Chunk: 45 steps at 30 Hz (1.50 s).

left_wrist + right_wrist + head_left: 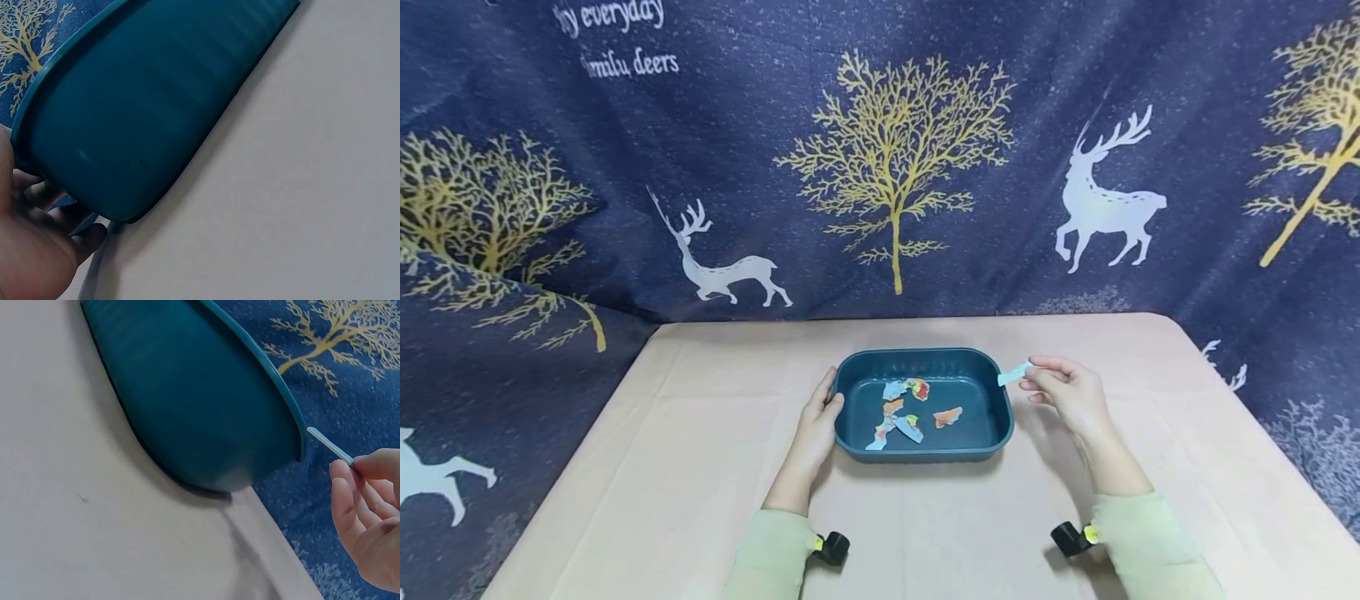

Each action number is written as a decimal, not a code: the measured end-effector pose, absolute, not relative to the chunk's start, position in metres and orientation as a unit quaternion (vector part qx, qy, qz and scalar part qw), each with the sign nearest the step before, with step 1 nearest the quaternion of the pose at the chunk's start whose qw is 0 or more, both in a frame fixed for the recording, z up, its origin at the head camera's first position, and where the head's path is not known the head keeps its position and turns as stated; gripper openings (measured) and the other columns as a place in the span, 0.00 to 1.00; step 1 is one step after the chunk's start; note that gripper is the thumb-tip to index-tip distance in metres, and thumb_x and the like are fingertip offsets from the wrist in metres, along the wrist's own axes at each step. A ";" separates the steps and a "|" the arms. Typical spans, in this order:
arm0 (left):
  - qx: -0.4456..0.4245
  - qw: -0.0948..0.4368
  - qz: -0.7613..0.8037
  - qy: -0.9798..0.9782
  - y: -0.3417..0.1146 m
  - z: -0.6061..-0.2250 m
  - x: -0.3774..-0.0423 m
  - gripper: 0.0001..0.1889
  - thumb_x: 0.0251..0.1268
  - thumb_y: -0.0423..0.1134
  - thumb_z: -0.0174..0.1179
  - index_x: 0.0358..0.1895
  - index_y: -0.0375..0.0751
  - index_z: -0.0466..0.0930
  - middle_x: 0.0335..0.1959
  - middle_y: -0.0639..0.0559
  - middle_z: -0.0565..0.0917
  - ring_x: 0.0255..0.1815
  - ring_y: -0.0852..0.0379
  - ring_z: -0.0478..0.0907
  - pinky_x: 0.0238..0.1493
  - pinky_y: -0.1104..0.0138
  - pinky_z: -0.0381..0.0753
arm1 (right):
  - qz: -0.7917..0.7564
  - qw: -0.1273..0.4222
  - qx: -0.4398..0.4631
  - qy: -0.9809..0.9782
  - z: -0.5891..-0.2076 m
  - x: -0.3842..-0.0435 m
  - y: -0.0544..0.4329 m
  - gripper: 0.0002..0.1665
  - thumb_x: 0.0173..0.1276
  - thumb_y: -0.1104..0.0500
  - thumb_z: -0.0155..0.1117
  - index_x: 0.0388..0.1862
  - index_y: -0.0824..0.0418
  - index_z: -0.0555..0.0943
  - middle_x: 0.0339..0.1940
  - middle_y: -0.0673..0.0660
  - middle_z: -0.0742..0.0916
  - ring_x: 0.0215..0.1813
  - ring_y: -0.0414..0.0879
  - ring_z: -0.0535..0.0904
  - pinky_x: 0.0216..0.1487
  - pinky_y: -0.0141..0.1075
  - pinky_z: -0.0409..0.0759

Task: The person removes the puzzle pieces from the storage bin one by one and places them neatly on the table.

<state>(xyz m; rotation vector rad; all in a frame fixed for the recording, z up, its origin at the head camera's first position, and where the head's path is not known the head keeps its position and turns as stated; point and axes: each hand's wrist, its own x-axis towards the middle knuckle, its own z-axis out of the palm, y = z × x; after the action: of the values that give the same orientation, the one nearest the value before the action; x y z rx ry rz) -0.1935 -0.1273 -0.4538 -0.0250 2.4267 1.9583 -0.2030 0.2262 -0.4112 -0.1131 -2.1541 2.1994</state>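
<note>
A dark teal plastic basin (925, 456) with rounded corners sits on the table. My left hand (815, 429) holds its left end, thumb at the rim and fingers along the outer wall; the left wrist view shows those fingers bent against the wall (125, 125). Between thumb and fingertips, my right hand (1070, 396) pinches a light blue strip of paper (1013, 373). The strip's far end overlaps the basin's right rim in the head view. Inside the basin lie several torn, colourful paper scraps, among them an orange piece (947, 417) and a blue one (908, 429).
A pale cloth covers the table (700, 467). Behind it hangs a dark blue curtain (730, 167) printed with gold trees and white deer. Small black cameras (832, 549) are worn at both wrists, over light green sleeves (775, 554).
</note>
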 end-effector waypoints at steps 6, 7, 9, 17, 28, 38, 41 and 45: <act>-0.014 0.016 0.635 0.773 -0.126 -0.444 -0.189 0.27 0.76 0.38 0.38 0.75 0.43 0.48 0.77 0.47 0.50 0.78 0.46 0.43 0.77 0.51 0.45 | 0.730 0.042 -0.050 -0.680 -0.411 -0.205 0.234 0.20 0.65 0.63 0.64 0.53 0.73 0.75 0.27 0.46 0.88 0.31 0.36 0.86 0.35 0.29 0.85; -0.012 0.013 0.634 0.773 -0.125 -0.445 -0.189 0.27 0.76 0.38 0.38 0.75 0.44 0.48 0.77 0.47 0.50 0.78 0.46 0.43 0.77 0.51 0.45 | 0.735 0.042 -0.052 -0.675 -0.411 -0.206 0.236 0.20 0.64 0.63 0.64 0.52 0.72 0.75 0.27 0.46 0.88 0.31 0.37 0.86 0.35 0.29 0.85; -0.011 0.008 0.633 0.774 -0.126 -0.455 -0.194 0.27 0.77 0.39 0.37 0.76 0.46 0.48 0.77 0.49 0.49 0.78 0.48 0.42 0.77 0.52 0.44 | 0.741 0.043 -0.056 -0.668 -0.412 -0.206 0.240 0.20 0.64 0.64 0.64 0.52 0.72 0.75 0.27 0.47 0.88 0.31 0.37 0.86 0.34 0.29 0.85; -0.010 0.012 0.632 0.775 -0.123 -0.454 -0.193 0.27 0.77 0.39 0.37 0.76 0.46 0.46 0.78 0.49 0.48 0.78 0.48 0.41 0.77 0.51 0.42 | 0.739 0.036 -0.094 -0.666 -0.422 -0.210 0.256 0.15 0.65 0.63 0.63 0.50 0.68 0.76 0.26 0.45 0.88 0.30 0.36 0.86 0.35 0.29 0.85; -0.017 0.012 0.619 0.785 -0.123 -0.456 -0.193 0.27 0.77 0.39 0.36 0.76 0.47 0.47 0.78 0.49 0.48 0.78 0.47 0.42 0.77 0.50 0.44 | 0.714 0.008 -0.136 -0.687 -0.431 -0.212 0.274 0.27 0.69 0.62 0.58 0.62 0.72 0.67 0.26 0.43 0.87 0.31 0.34 0.86 0.38 0.28 0.85; -0.012 0.012 0.624 0.781 -0.124 -0.456 -0.194 0.27 0.77 0.39 0.36 0.76 0.45 0.46 0.78 0.49 0.48 0.78 0.48 0.41 0.77 0.51 0.42 | 0.687 -0.024 -0.159 -0.709 -0.437 -0.215 0.278 0.27 0.70 0.60 0.56 0.64 0.71 0.66 0.25 0.44 0.88 0.31 0.35 0.86 0.37 0.28 0.85; -0.011 0.012 0.625 0.781 -0.124 -0.454 -0.193 0.27 0.77 0.39 0.36 0.76 0.45 0.46 0.78 0.49 0.47 0.78 0.48 0.41 0.77 0.52 0.42 | 0.686 -0.026 -0.159 -0.710 -0.441 -0.217 0.278 0.26 0.70 0.60 0.55 0.63 0.71 0.66 0.24 0.44 0.87 0.31 0.35 0.86 0.37 0.28 0.85; -0.009 0.019 0.631 0.775 -0.122 -0.443 -0.189 0.27 0.77 0.37 0.36 0.75 0.41 0.46 0.78 0.47 0.47 0.78 0.46 0.40 0.77 0.51 0.42 | 0.681 -0.026 -0.155 -0.715 -0.444 -0.217 0.279 0.27 0.70 0.61 0.55 0.64 0.73 0.64 0.24 0.43 0.87 0.31 0.34 0.85 0.37 0.28 0.85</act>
<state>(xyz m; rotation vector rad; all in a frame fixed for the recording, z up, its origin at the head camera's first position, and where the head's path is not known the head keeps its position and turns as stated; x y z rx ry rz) -0.1893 -0.1219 -0.4435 -0.0293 2.4065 1.9603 -0.2172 0.2790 -0.4443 -0.4960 -2.2847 2.1764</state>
